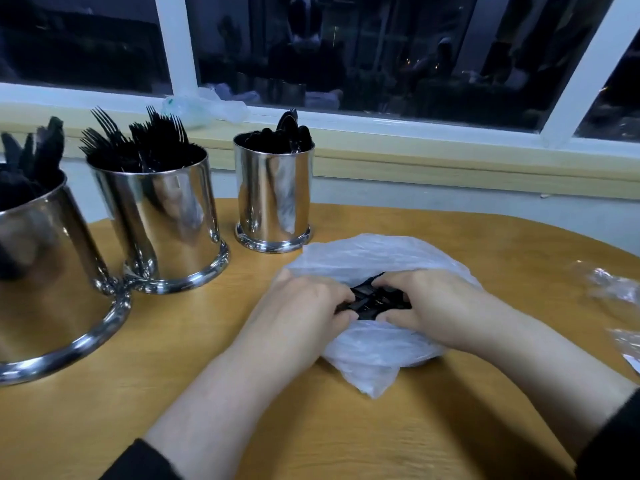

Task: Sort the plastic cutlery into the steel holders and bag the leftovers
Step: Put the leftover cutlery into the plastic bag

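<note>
Bench space is taken up mostly by three steel holders, standing in a row left of the white bag and already full, so handles sit down and tips stand free for picking. The bag lies flat in front of the person, likely so its mouth stays open. Left hand and right hand meet at that mouth, fingers curled round a bundle of black cutlery, seemingly the leftovers going in. Clear wrapping lies right of the bag.

No readable text, label or number shows anywhere.
</note>
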A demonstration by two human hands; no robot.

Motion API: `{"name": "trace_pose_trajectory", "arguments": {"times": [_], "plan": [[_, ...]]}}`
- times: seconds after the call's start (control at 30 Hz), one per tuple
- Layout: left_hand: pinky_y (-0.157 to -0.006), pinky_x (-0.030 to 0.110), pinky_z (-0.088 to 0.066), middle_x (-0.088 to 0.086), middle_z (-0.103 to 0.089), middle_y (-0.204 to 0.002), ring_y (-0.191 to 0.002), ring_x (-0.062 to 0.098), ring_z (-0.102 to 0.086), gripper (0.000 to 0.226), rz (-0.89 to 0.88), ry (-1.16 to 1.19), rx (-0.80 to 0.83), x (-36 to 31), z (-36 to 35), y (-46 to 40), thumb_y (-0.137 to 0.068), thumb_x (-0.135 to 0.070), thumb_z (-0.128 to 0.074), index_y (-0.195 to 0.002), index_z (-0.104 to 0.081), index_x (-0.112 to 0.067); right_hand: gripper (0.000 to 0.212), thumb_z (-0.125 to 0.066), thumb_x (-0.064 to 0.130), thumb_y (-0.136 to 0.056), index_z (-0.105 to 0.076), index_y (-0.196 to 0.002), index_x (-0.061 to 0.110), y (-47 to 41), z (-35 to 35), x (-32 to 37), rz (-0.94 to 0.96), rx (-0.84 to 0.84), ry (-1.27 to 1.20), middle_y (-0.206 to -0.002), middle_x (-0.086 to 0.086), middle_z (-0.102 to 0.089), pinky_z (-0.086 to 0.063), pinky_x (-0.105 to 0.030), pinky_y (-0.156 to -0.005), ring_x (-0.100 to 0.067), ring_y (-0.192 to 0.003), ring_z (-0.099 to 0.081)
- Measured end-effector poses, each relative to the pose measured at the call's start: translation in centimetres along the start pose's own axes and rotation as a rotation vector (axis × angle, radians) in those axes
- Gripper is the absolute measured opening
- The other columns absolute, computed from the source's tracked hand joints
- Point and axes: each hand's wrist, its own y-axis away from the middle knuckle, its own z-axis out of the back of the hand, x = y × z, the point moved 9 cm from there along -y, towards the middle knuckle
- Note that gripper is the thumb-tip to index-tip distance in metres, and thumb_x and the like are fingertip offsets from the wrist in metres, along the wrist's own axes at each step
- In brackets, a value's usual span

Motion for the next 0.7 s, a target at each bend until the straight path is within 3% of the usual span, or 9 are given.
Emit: {"name": "trace_pose_trajectory", "arguments": {"times": [0.1,0.27,0.4,0.57,0.63,0.7], "plan": [[-0.107,0.025,-0.018,-0.02,-0.056,-0.143,-0.135,0.009,-0.043,0.054,0.032,-0.004,0.045,0.6,-0.6,-0.1,-0.091,-0.057,-0.067,-0.141,-0.058,-0.039,0.059,-0.064,0.062,-0.088,-0.048,-0.143,0.043,0.3,-0.1,-0.2,-0.031,0.055,-0.084,-0.125,0.017,-0.064,-0.039,-0.023,-0.081,-0.008,-0.115,-0.057],[-0.111,0.027,-0.012,-0.022,-0.035,-0.158,-0.145,0.005,-0.022,0.08,0.058,-0.037,0.133,1.2,-1.3,-0.1,-0.083,-0.066,-0.069,-0.153,-0.039,-0.045,0.069,-0.072,0.056,-0.083,-0.046,-0.145,0.041,0.7,-1.0,1.6,0.047,0.149,-0.084,-0.121,0.023,-0.057,-0.044,-0.023,-0.092,-0.005,-0.113,-0.054],[-0.107,0.027,-0.015,-0.027,-0.039,-0.151,-0.136,0.003,-0.024,0.089,0.06,-0.029,0.144,1.4,-1.6,0.2,-0.076,-0.069,-0.073,-0.153,-0.034,-0.047,0.071,-0.071,0.061,-0.079,-0.046,-0.143,0.039,0.3,-1.2,2.6,0.087,0.076,-0.004,-0.132,0.022,-0.053,-0.044,-0.03,-0.099,-0.01,-0.121,-0.051],[-0.101,0.027,-0.019,-0.028,-0.047,-0.137,-0.12,0.0,-0.027,0.091,0.074,0.04,0.121,1.3,-1.5,0.2,-0.073,-0.067,-0.077,-0.15,-0.032,-0.048,0.063,-0.06,0.06,-0.089,-0.046,-0.145,0.034,-0.4,-2.2,4.0,0.165,-0.019,0.057,-0.145,0.017,-0.043,-0.023,-0.034,-0.11,-0.013,-0.138,-0.036],[-0.098,0.025,-0.017,-0.031,-0.045,-0.127,-0.113,-0.003,-0.024,0.089,0.086,0.045,0.109,1.4,-1.3,0.2,-0.073,-0.068,-0.074,-0.149,-0.034,-0.047,0.056,-0.061,0.054,-0.091,-0.049,-0.141,0.032,-0.8,-2.2,4.2,0.169,-0.038,0.036,-0.14,0.016,-0.048,-0.029,-0.035,-0.108,-0.014,-0.135,-0.04],[-0.097,0.026,-0.018,-0.031,-0.036,-0.117,-0.118,-0.001,-0.026,0.087,0.11,0.039,0.103,1.7,-1.1,0.4,-0.073,-0.07,-0.073,-0.148,-0.035,-0.045,0.049,-0.062,0.049,-0.091,-0.053,-0.136,0.031,-1.0,-2.3,4.2,0.154,-0.049,0.056,-0.129,0.013,-0.053,-0.038,-0.038,-0.102,-0.017,-0.127,-0.048]]}}
